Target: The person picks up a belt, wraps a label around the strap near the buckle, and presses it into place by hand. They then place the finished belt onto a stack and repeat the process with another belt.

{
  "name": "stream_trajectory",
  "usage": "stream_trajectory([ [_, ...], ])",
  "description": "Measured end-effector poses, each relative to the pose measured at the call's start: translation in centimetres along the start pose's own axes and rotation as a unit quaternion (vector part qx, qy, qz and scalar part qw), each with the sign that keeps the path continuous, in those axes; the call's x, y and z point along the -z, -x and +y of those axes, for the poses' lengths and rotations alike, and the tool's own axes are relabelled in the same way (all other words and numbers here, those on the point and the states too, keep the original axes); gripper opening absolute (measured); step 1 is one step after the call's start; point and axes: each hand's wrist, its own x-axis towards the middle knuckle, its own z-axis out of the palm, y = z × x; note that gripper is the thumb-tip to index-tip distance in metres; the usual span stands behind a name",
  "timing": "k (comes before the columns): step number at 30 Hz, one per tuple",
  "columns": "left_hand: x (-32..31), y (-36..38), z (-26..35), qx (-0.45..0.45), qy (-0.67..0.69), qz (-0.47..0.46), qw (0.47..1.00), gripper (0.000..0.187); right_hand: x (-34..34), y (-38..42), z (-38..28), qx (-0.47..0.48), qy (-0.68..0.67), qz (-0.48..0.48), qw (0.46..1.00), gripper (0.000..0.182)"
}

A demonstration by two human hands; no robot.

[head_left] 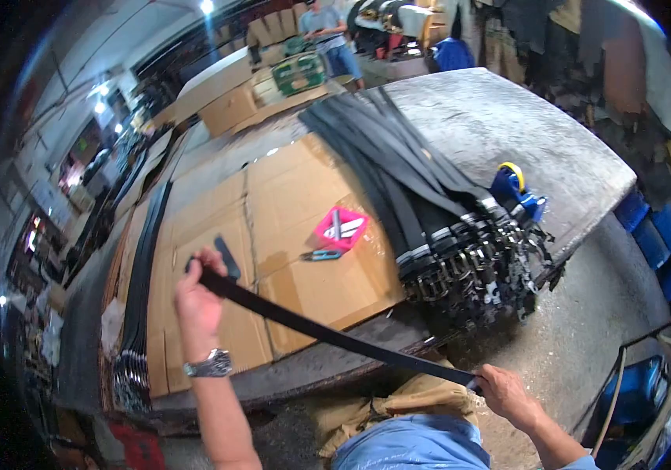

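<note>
A black belt (335,337) is stretched slantwise in front of me, above the cardboard. My left hand (199,301) grips one end between thumb and fingers, a wristwatch on that arm. Lower down, near my body, my right hand (504,395) is closed round the other end. Whether a buckle sits inside the right hand is hidden. Beneath the belt lies a flattened cardboard sheet (296,274). On it are a pink tray (360,235) with small pale pieces, blue-handled pliers (321,255) and a dark blue flat piece (226,257).
Black belts with metal buckles (468,258) are piled on the table (508,102), buckles over its near edge. Behind them stands a blue tape dispenser (517,184). More belts (143,290) lie left. Boxes (228,110) and a person (327,35) are at the back; blue bins (668,243) stand right.
</note>
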Motion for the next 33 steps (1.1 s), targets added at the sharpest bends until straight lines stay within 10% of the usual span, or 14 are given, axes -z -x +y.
stream_trajectory([
  [11, -9.6, 4.0, 14.2, -0.288, -0.195, -0.001, 0.937, 0.039, -4.2, 8.0, 11.8, -0.214, 0.082, 0.046, 0.972, 0.003],
  [16, -10.1, 9.5, 20.3, -0.515, -0.378, 0.12, 0.76, 0.045, -5.5, 8.0, 14.4, -0.231, 0.04, 0.073, 0.97, 0.009],
  [19, -12.8, 12.6, 21.0, -0.396, 0.053, -0.278, 0.874, 0.041, -5.9, 9.1, 16.5, -0.244, 0.047, 0.066, 0.966, 0.013],
  [20, -20.9, 12.3, 14.7, -0.561, -0.111, -0.184, 0.799, 0.036, -5.9, 9.4, 16.8, -0.251, 0.052, 0.064, 0.964, 0.015],
  [23, -22.8, 11.9, 12.7, -0.533, -0.212, -0.227, 0.787, 0.03, -6.7, 11.5, 18.5, -0.246, 0.065, 0.064, 0.965, 0.017],
  [28, -21.3, -3.1, 19.5, -0.258, -0.084, -0.334, 0.902, 0.024, -4.7, 11.7, 16.1, -0.248, 0.011, 0.059, 0.967, 0.018],
  [30, -32.3, -13.4, 14.9, -0.412, -0.404, -0.24, 0.781, 0.031, -0.9, 9.0, 11.4, -0.218, -0.002, 0.068, 0.974, 0.013],
  [31, -25.5, -20.2, 21.0, -0.457, -0.553, -0.18, 0.673, 0.049, 1.9, 7.0, 8.4, -0.232, -0.075, 0.077, 0.967, 0.01],
  [33, -25.0, -23.7, 19.7, -0.454, -0.531, -0.176, 0.694, 0.046, 7.2, 2.3, 1.9, -0.179, -0.173, 0.129, 0.96, 0.007],
])
